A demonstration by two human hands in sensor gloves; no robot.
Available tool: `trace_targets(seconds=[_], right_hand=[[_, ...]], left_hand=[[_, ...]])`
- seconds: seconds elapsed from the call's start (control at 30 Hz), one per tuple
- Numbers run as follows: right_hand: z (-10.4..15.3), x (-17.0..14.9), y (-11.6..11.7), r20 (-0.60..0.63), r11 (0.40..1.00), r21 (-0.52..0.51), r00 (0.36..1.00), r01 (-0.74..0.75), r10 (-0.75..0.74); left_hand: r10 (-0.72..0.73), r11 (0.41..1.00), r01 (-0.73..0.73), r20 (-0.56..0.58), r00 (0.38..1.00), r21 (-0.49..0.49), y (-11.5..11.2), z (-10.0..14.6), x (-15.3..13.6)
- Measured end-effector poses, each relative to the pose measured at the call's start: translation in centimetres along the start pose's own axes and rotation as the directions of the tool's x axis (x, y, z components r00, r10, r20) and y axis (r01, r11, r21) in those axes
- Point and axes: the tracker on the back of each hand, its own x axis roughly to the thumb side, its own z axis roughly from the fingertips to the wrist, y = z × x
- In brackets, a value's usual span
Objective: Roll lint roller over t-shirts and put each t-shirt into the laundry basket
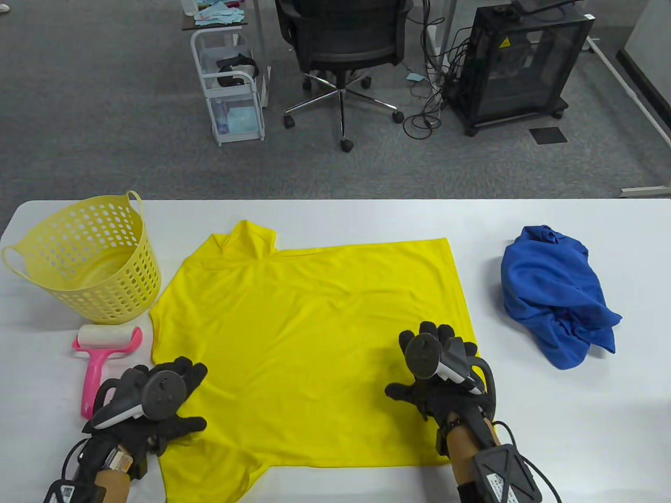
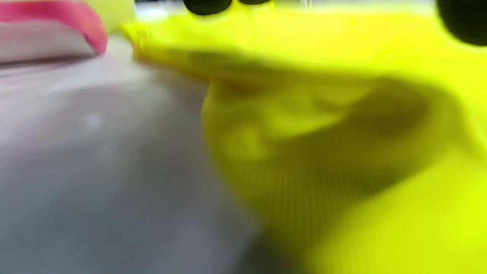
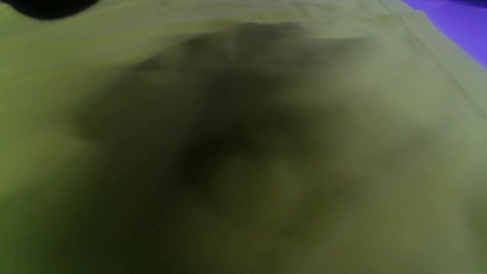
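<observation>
A yellow t-shirt (image 1: pixel 314 335) lies spread flat across the middle of the table. My left hand (image 1: pixel 175 393) rests flat on its near left part, fingers spread, holding nothing. On its near right part my right hand (image 1: pixel 435 361) presses down with straight fingers. A pink lint roller (image 1: pixel 102 361) with a white roll lies on the table just left of my left hand. Behind it, at the far left, stands the yellow perforated laundry basket (image 1: pixel 89 262), with nothing in it. The left wrist view shows blurred yellow cloth (image 2: pixel 342 152) and the pink roller (image 2: pixel 57 23). Only yellow cloth (image 3: pixel 243 152) fills the right wrist view.
A crumpled blue t-shirt (image 1: pixel 555 293) lies on the table at the right. Beyond the far table edge are an office chair (image 1: pixel 341 47), a white cart (image 1: pixel 230 84) and a black cabinet (image 1: pixel 519 63) on the carpet.
</observation>
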Motion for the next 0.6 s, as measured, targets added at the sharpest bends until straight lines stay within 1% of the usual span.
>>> trace_targets(seconds=[0.03,0.07,0.1,0.13,0.17,0.2,0.23,0.27,0.33,0.37,0.4,0.43,0.47,0.53,0.6], right_hand=[[0.5,-0.1,0.4,0.001,0.998,0.004,0.998,-0.066,0.066],[1.0,-0.3,1.1,-0.013,0.991,0.035,0.992,-0.128,0.128],[1.3,-0.6,1.9,-0.022,0.983,0.087,0.987,-0.160,0.162],[1.4,-0.8,2.6,-0.029,0.978,0.116,0.984,-0.172,0.177],[1.2,-1.0,3.4,-0.044,0.972,0.141,0.980,-0.187,0.195],[1.0,-1.2,3.7,-0.055,0.968,0.156,0.977,-0.197,0.208],[0.3,-1.4,4.3,-0.083,0.956,0.185,0.966,-0.227,0.245],[-0.1,-1.6,4.4,-0.101,0.956,0.187,0.963,-0.228,0.250],[-1.5,-2.1,3.8,-0.130,0.975,0.159,0.976,-0.156,0.177],[-2.5,-2.3,3.2,-0.181,0.987,0.116,0.975,-0.111,0.131],[-3.2,-2.4,2.7,-0.226,0.993,0.072,0.968,-0.098,0.112],[-4.3,-2.5,2.0,-0.269,0.997,0.007,0.960,-0.081,0.080],[-5.2,-2.6,1.6,-0.305,0.997,-0.012,0.950,-0.073,0.066],[-6.7,-2.8,1.1,-0.376,1.000,0.007,0.926,-0.024,0.025],[-7.8,-2.9,0.7,-0.424,0.996,0.046,0.904,0.074,-0.047]], left_hand=[[-0.055,0.998,0.054,-0.020,0.998,-0.035,-0.3,0.0,0.4],[-0.092,0.995,0.091,-0.021,0.996,-0.028,-0.6,-0.2,0.8],[-0.116,0.992,0.115,-0.014,0.993,-0.043,-0.9,-0.6,1.1],[-0.123,0.990,0.122,-0.014,0.992,-0.072,-1.2,-1.0,1.2],[-0.143,0.985,0.138,-0.043,0.989,-0.103,-1.6,-1.6,1.3],[-0.173,0.981,0.165,-0.077,0.982,-0.102,-1.6,-2.0,1.4],[-0.205,0.975,0.197,-0.080,0.975,-0.101,-1.4,-2.5,1.3],[-0.204,0.976,0.197,-0.088,0.975,-0.090,-1.2,-2.9,1.2],[-0.212,0.977,0.209,-0.174,0.962,-0.039,-0.4,-3.9,0.8],[-0.245,0.969,0.244,-0.198,0.949,-0.025,0.1,-4.5,0.6],[-0.282,0.959,0.283,-0.234,0.930,-0.032,0.6,-5.1,0.4],[-0.324,0.945,0.320,-0.278,0.904,-0.063,1.1,-5.9,0.0],[-0.347,0.938,0.333,-0.312,0.884,-0.100,1.6,-6.7,-0.3],[-0.340,0.940,0.310,-0.380,0.860,-0.140,2.6,-8.3,-1.0],[-0.281,0.960,0.252,-0.434,0.856,-0.125,3.2,-9.4,-1.7]])
